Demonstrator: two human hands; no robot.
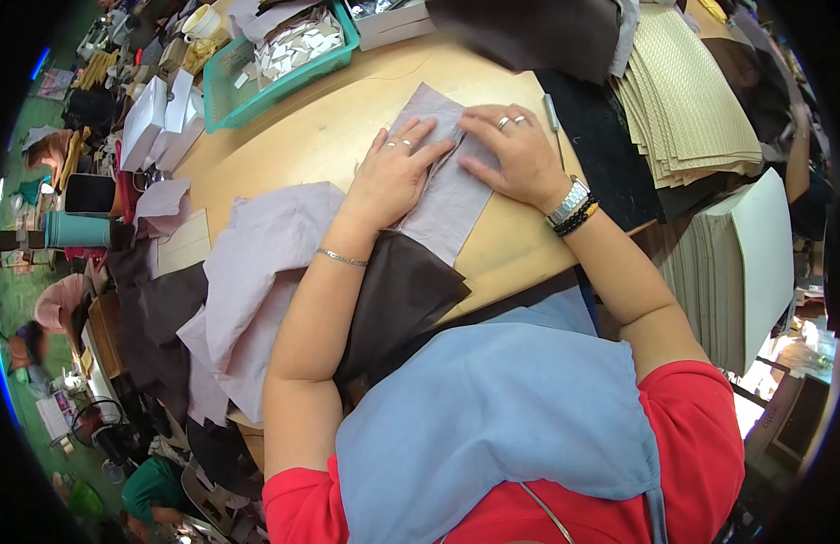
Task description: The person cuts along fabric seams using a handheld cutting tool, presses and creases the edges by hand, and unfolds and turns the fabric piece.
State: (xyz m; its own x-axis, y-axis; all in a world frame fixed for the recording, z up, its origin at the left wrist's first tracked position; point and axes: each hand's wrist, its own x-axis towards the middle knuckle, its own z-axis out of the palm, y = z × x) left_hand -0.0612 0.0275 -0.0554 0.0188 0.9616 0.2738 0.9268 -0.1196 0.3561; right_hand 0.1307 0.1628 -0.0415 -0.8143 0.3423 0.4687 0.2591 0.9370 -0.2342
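A mauve-grey piece of fabric (pixel 456 210) lies on the wooden table under both hands, with a fold or seam running along its middle. My left hand (pixel 397 174) rests flat on its left side, fingers spread. On the upper right part of the fabric lies my right hand (pixel 509 152), its fingers apart and bent a little, the fingertips near the seam. Dark brown material (pixel 406 286) shows below the fabric, hanging over the table's near edge beside my left forearm.
A teal tray (pixel 222 102) of small white pieces stands at the back left. Crumpled mauve fabric (pixel 261 263) lies left of my left forearm. A pen (pixel 551 113), black material (pixel 601 154) and stacked cream sheets (pixel 688 100) are on the right. Other people are partly visible at far left and right.
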